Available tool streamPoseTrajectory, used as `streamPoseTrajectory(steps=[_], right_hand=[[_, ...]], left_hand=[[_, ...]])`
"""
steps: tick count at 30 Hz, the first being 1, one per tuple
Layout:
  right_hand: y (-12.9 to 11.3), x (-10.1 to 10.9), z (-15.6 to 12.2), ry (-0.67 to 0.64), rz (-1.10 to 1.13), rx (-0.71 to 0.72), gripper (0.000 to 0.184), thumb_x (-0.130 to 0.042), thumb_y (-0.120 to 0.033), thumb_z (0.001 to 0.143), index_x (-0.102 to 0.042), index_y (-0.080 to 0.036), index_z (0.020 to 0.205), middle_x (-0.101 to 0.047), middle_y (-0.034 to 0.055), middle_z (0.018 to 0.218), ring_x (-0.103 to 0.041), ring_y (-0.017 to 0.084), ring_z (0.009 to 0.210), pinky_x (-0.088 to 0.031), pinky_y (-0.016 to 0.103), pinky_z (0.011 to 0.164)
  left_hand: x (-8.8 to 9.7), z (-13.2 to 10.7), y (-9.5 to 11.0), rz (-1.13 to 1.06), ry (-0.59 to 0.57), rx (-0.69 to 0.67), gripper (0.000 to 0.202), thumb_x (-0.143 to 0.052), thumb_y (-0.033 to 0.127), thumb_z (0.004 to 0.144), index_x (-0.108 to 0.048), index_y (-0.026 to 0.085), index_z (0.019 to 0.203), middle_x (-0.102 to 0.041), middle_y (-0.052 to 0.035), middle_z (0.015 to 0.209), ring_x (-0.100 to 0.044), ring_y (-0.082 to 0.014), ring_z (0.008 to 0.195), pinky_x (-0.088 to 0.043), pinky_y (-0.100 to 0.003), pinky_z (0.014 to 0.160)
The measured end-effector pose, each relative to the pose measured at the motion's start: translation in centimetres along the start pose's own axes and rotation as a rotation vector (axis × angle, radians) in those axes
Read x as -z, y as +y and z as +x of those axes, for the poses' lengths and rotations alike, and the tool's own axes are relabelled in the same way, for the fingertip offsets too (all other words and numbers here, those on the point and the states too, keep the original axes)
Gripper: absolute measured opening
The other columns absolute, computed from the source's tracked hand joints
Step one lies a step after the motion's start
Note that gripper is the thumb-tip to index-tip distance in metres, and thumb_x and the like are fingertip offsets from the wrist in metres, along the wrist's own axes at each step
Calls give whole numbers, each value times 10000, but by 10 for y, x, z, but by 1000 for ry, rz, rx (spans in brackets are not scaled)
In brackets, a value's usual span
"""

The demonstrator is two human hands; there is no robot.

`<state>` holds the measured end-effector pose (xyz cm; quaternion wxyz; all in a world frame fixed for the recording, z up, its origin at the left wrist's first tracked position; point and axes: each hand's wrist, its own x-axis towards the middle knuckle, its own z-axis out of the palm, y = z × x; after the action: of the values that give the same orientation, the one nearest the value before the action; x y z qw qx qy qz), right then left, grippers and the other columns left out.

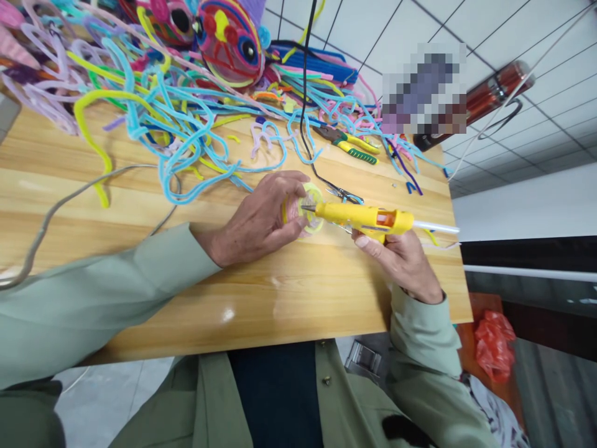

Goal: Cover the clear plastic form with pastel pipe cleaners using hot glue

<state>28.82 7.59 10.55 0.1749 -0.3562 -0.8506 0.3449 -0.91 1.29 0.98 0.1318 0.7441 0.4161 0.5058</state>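
My left hand (265, 214) is closed around a small round piece (316, 227) with a yellow rim and some pink, just above the wooden table. Its exact kind is hard to make out behind the fingers. In my right hand (408, 258) is a yellow hot glue gun (359, 216), gripped by its handle. The metal nozzle points left and lies over the round piece; I cannot tell whether it touches. A translucent glue stick (436, 228) juts out of the gun's rear. Scissors (345, 196) lie just behind the gun.
Tangled blue pipe cleaners (186, 146) spread over the back of the wooden table (289, 298). Green-and-yellow pliers (349, 143) lie behind the scissors. A colourful mask-like craft figure (231, 43) stands at the back. A black cord (304, 87) hangs down; a grey cable (51, 218) crosses at left.
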Motion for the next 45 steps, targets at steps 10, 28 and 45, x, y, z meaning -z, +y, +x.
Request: streamPoseTrajectory(steps=[10,28,45], right_hand=[[3,-1,-1,-5,-12,6,386,-722,-610,1068,-823,-239,1105,-843,48,978,-773,259,888,-629,366,787],[2,0,-1,-14,13,-5,433,-707,-661,1059,-805,-244,998,-782,35,853,-720,233,781,-607,348,707],[2,0,-4,11,-41,-19,389,-734,-631,1051,-788,-247,1029,-785,36,887,-730,248,826,-598,356,727]], left_hand=[[-1,1,1,-6,26,-24,263,-601,356,1144,-519,251,1371,-670,-168,1473,-661,-323,1436,-567,-564,1215],[-3,1,-2,-40,38,14,302,-550,492,1181,-506,292,1402,-668,-144,1479,-664,-303,1431,-571,-560,1227],[-3,0,-3,-21,32,1,298,-627,389,1129,-522,287,1389,-673,-141,1498,-658,-321,1450,-555,-575,1243]])
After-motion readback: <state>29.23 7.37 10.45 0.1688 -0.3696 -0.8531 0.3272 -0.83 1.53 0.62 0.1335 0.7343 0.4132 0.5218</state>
